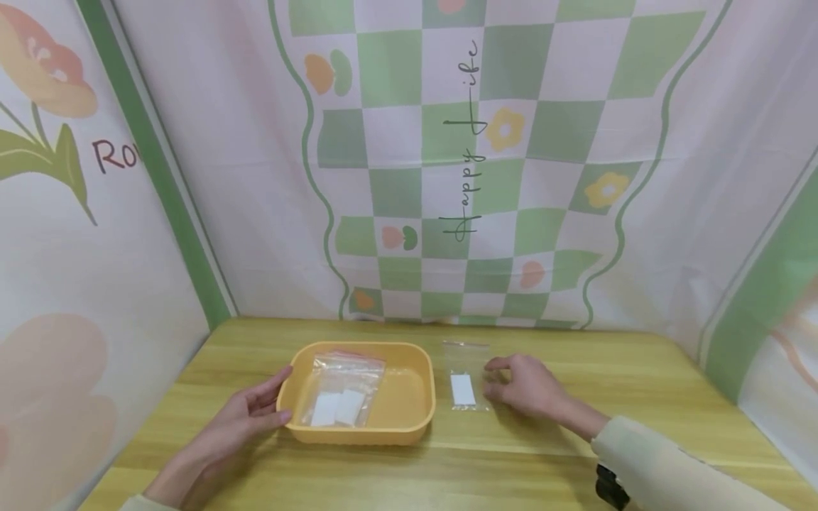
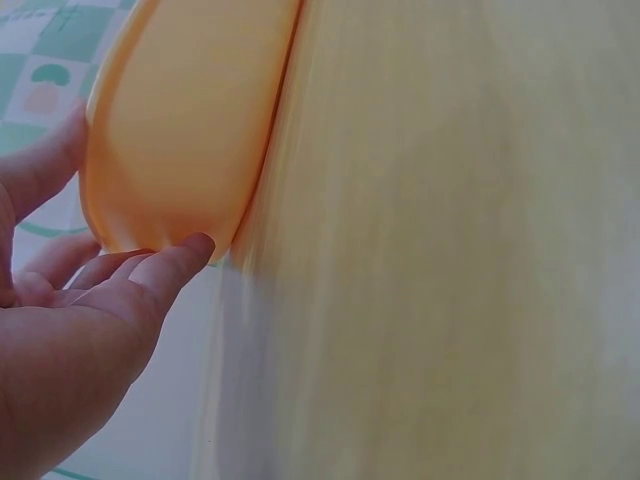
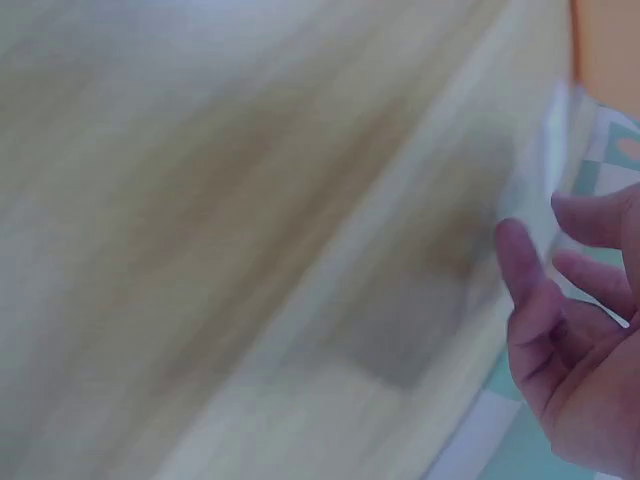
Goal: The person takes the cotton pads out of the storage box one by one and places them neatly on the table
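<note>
My left hand [image 1: 246, 413] holds the left end of a yellow plastic tray [image 1: 404, 390], thumb and fingers spread around its end wall. In the left wrist view, the fingertips press against that end of the tray [image 2: 190, 130]. Inside the tray, clear zip bags [image 1: 348, 383] with white cards in them overlap on the left side. To the right of the tray, another clear zip bag [image 1: 463, 389] with a white card lies on the table. My right hand [image 1: 529, 387] is at this bag's right edge, fingers bent loosely and thumb apart from them.
The wooden table [image 1: 473, 475] carries the tray and the single bag. Behind it hangs a cloth [image 1: 390, 135] with green checks and flowers, and printed cloth also stands on both sides. A black object [image 1: 610, 486] shows below the right sleeve.
</note>
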A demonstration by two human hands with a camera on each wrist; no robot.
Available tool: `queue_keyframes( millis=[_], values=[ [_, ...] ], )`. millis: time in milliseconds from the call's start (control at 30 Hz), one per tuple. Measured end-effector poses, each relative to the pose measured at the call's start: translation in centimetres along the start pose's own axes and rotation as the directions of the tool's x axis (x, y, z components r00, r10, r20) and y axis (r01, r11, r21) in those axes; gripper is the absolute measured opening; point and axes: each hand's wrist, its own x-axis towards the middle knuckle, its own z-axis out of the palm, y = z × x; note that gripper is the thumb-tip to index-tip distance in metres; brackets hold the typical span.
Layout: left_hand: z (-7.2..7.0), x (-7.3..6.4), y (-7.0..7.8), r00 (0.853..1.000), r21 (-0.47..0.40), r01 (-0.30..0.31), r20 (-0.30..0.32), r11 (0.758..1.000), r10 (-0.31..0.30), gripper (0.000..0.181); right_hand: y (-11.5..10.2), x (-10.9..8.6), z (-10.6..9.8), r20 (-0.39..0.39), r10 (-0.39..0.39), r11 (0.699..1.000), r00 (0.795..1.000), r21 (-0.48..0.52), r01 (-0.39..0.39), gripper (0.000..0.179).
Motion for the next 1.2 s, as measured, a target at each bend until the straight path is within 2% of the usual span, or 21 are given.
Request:
queue_keyframes(
  millis=[100, 200, 333, 500, 600, 733, 867, 1000, 1200],
  values=[
    [-0.1, 0.1, 0.1, 1.000, -0.007, -0.004, 0.005, 1.000, 0.005, 0.086, -1.0, 0.4, -0.7, -0.051, -0.005, 0.999, 0.999, 0.032, 0.006, 0.026],
    [-0.1, 0.1, 0.1, 1.000, -0.007, 0.000, 0.004, 1.000, 0.000, 0.087, -2.9, 0.8, -1.6, -0.068, -0.003, 0.996, 0.998, 0.086, 0.009, 0.015],
    [-0.1, 0.1, -0.1, 1.000, -0.003, 0.014, -0.005, 1.000, -0.014, 0.088, -6.0, 1.8, -2.8, -0.029, -0.024, 0.978, 0.999, 0.209, 0.030, 0.007],
    [0.0, 0.0, -0.2, 1.000, -0.014, 0.021, -0.011, 1.000, -0.021, 0.088, -9.8, 3.5, -3.3, 0.065, -0.065, 0.947, 0.996, 0.320, 0.041, 0.008],
    [0.0, 0.0, -0.3, 1.000, -0.016, 0.021, -0.016, 1.000, -0.021, 0.087, -11.6, 4.4, -2.6, 0.139, -0.088, 0.931, 0.986, 0.363, 0.032, 0.011],
    [0.1, 0.0, -0.3, 1.000, -0.021, 0.023, -0.020, 1.000, -0.023, 0.087, -13.2, 5.4, -0.8, 0.234, -0.093, 0.927, 0.968, 0.375, -0.002, 0.017],
    [0.0, 0.1, -0.3, 1.000, -0.032, 0.018, -0.017, 0.999, -0.019, 0.088, -14.0, 6.4, 1.1, 0.309, -0.104, 0.924, 0.945, 0.381, -0.022, 0.021],
    [-0.1, 0.2, -0.1, 1.000, -0.055, 0.002, 0.001, 0.998, -0.002, 0.088, -14.6, 7.5, 2.5, 0.365, -0.126, 0.907, 0.922, 0.418, -0.042, 0.031],
    [-0.1, 0.0, 0.0, 1.000, -0.070, -0.001, 0.020, 0.998, 0.002, 0.087, -15.6, 8.5, 3.8, 0.461, -0.089, 0.895, 0.883, 0.425, -0.132, 0.042]
  ],
)
